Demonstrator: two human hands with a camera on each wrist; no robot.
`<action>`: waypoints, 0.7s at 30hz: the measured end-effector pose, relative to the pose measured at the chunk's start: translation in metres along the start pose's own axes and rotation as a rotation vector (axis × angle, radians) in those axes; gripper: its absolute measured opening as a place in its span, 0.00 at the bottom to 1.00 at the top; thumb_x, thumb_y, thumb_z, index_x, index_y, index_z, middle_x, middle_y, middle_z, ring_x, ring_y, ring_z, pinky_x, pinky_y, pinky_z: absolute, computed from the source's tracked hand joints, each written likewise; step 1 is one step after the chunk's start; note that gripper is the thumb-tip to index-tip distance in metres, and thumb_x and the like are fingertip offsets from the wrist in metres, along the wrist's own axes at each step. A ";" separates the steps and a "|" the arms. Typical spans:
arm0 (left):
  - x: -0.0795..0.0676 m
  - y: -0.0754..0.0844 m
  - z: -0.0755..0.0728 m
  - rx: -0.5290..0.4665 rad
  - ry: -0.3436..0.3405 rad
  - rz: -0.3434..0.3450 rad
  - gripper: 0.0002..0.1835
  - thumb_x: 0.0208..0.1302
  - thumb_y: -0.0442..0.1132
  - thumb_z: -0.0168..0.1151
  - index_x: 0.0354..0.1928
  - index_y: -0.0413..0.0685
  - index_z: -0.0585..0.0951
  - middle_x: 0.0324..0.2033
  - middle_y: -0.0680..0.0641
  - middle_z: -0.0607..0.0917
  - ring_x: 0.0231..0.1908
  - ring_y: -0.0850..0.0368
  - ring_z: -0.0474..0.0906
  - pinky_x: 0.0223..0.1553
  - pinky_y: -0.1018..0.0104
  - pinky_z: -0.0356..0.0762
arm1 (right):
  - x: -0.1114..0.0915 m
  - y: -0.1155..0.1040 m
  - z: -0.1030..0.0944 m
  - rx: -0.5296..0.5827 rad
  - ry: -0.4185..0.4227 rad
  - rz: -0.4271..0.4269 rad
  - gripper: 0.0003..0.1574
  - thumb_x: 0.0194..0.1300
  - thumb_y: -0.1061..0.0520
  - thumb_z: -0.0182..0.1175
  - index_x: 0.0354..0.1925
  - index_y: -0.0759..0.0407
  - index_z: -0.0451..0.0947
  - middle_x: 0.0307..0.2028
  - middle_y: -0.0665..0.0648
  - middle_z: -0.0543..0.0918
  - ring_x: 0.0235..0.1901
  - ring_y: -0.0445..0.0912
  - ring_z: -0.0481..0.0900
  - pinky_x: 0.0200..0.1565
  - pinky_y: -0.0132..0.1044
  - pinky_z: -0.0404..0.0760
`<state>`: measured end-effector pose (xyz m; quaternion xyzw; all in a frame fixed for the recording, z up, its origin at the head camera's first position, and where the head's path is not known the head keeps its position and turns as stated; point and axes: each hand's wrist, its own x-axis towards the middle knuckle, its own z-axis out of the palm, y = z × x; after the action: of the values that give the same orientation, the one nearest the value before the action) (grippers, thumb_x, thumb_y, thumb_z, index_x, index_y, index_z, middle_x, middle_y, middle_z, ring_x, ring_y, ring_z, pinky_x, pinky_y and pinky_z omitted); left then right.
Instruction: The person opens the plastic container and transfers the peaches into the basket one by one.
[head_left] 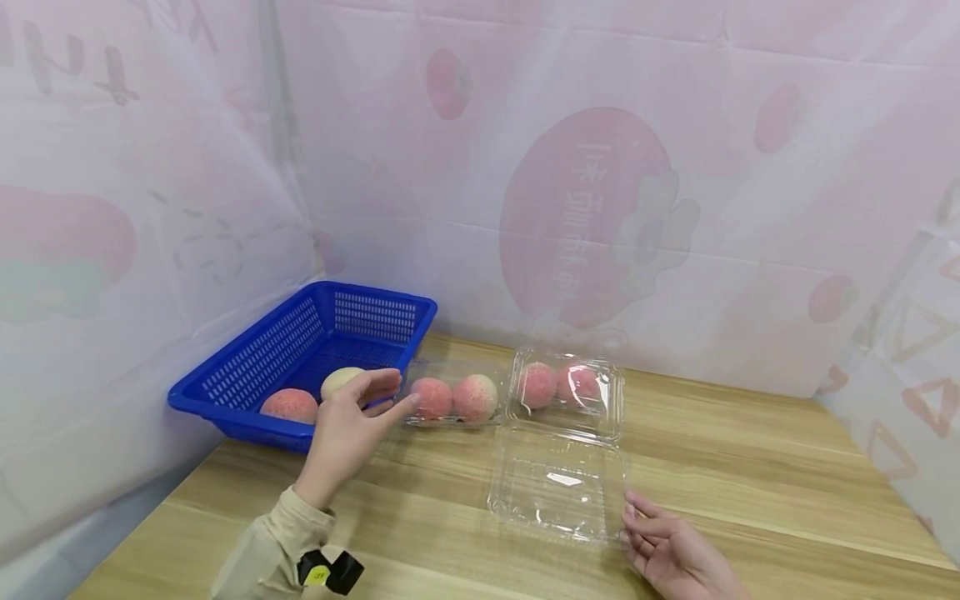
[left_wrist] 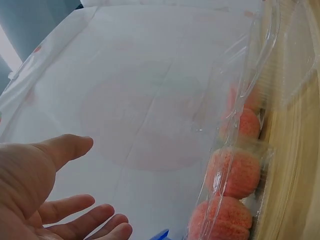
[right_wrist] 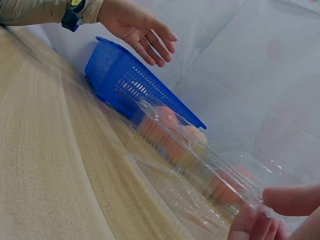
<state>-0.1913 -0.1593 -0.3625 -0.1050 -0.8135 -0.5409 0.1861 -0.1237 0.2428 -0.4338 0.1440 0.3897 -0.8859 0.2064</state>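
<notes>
My left hand (head_left: 351,429) hovers beside the basket's near right corner, fingers spread and holding nothing; the left wrist view also shows this hand (left_wrist: 30,185) bare. With thumb and fingers, my right hand (head_left: 678,546) pinches the right edge of an empty clear plastic half (head_left: 558,492). Behind that half, a clear plastic box (head_left: 611,408) contains two pink peaches (head_left: 537,386). Left of it, another clear box (head_left: 487,421) has two more peaches (head_left: 476,398) in it. The right wrist view shows the pinched plastic edge between thumb (right_wrist: 292,200) and fingers.
A blue slotted basket (head_left: 247,333) stands at the left, with a pink peach (head_left: 289,406) and a pale yellow one (head_left: 342,381) visible in it. Printed white cloth (head_left: 390,167) hangs behind and beside the wooden table (head_left: 712,450).
</notes>
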 end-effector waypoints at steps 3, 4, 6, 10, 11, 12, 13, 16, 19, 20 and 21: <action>-0.002 0.002 0.007 -0.034 -0.041 -0.019 0.26 0.57 0.43 0.74 0.56 0.39 0.79 0.50 0.41 0.82 0.53 0.47 0.79 0.49 0.63 0.79 | -0.001 0.001 0.000 0.009 0.005 -0.001 0.13 0.69 0.72 0.54 0.44 0.59 0.81 0.42 0.56 0.77 0.42 0.45 0.74 0.53 0.35 0.74; -0.003 0.002 0.009 -0.041 -0.053 -0.027 0.27 0.57 0.43 0.74 0.56 0.39 0.79 0.50 0.41 0.82 0.53 0.46 0.79 0.49 0.64 0.79 | -0.001 0.001 0.001 0.011 0.007 -0.002 0.13 0.69 0.72 0.54 0.44 0.59 0.81 0.42 0.56 0.77 0.42 0.45 0.74 0.53 0.35 0.74; -0.004 0.002 0.014 -0.060 -0.069 -0.042 0.28 0.57 0.45 0.75 0.56 0.40 0.79 0.49 0.41 0.83 0.51 0.45 0.80 0.49 0.64 0.80 | -0.001 0.001 0.002 0.013 0.013 -0.005 0.13 0.69 0.72 0.54 0.44 0.59 0.81 0.42 0.57 0.77 0.42 0.45 0.74 0.52 0.35 0.74; -0.006 0.002 0.025 -0.073 -0.083 -0.061 0.26 0.56 0.45 0.75 0.54 0.42 0.80 0.46 0.43 0.84 0.48 0.47 0.82 0.48 0.64 0.80 | 0.000 0.001 0.003 0.026 0.024 -0.005 0.13 0.69 0.72 0.54 0.44 0.60 0.81 0.43 0.57 0.77 0.42 0.45 0.74 0.52 0.34 0.74; -0.006 0.002 0.028 -0.077 -0.090 -0.063 0.25 0.56 0.45 0.75 0.53 0.42 0.81 0.45 0.43 0.85 0.47 0.48 0.82 0.47 0.64 0.80 | 0.000 0.001 0.004 0.030 0.028 -0.005 0.13 0.69 0.72 0.54 0.44 0.60 0.81 0.43 0.57 0.77 0.42 0.45 0.74 0.52 0.34 0.74; -0.006 0.002 0.031 -0.080 -0.099 -0.066 0.24 0.56 0.45 0.75 0.53 0.42 0.81 0.45 0.43 0.85 0.47 0.49 0.82 0.47 0.63 0.80 | 0.000 0.001 0.004 0.034 0.032 -0.005 0.13 0.69 0.72 0.54 0.45 0.60 0.80 0.43 0.58 0.77 0.42 0.45 0.74 0.52 0.34 0.74; -0.007 0.003 0.035 -0.079 -0.106 -0.071 0.24 0.56 0.44 0.75 0.52 0.42 0.82 0.45 0.43 0.85 0.46 0.49 0.82 0.47 0.62 0.81 | 0.000 0.001 0.005 0.036 0.035 -0.006 0.13 0.69 0.72 0.54 0.45 0.60 0.80 0.44 0.58 0.76 0.42 0.45 0.73 0.52 0.34 0.74; -0.008 0.005 0.045 -0.098 -0.142 -0.088 0.21 0.57 0.42 0.74 0.50 0.41 0.82 0.45 0.42 0.85 0.46 0.50 0.83 0.47 0.60 0.81 | 0.000 0.001 0.005 0.039 0.042 -0.008 0.12 0.69 0.71 0.54 0.45 0.61 0.80 0.44 0.58 0.76 0.41 0.45 0.74 0.51 0.34 0.74; -0.009 0.007 0.055 -0.109 -0.185 -0.106 0.19 0.60 0.41 0.72 0.50 0.39 0.82 0.45 0.41 0.85 0.45 0.50 0.83 0.47 0.58 0.81 | 0.000 0.002 0.005 0.037 0.043 -0.009 0.12 0.69 0.71 0.54 0.45 0.60 0.81 0.44 0.58 0.77 0.41 0.45 0.74 0.51 0.33 0.74; -0.010 0.007 0.059 -0.115 -0.198 -0.111 0.19 0.61 0.41 0.71 0.51 0.38 0.81 0.45 0.42 0.85 0.46 0.50 0.83 0.48 0.58 0.80 | 0.000 0.002 0.005 0.037 0.043 -0.008 0.12 0.69 0.72 0.54 0.44 0.60 0.81 0.43 0.58 0.77 0.41 0.45 0.74 0.51 0.33 0.74; -0.010 0.007 0.062 -0.117 -0.210 -0.115 0.19 0.62 0.40 0.70 0.51 0.37 0.81 0.45 0.42 0.84 0.45 0.49 0.82 0.47 0.58 0.81 | 0.000 0.001 0.005 0.038 0.043 -0.007 0.13 0.69 0.71 0.54 0.44 0.60 0.81 0.43 0.58 0.77 0.41 0.45 0.74 0.51 0.33 0.74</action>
<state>-0.1913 -0.0991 -0.3822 -0.1248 -0.8002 -0.5833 0.0622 -0.1231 0.2381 -0.4313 0.1656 0.3778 -0.8905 0.1918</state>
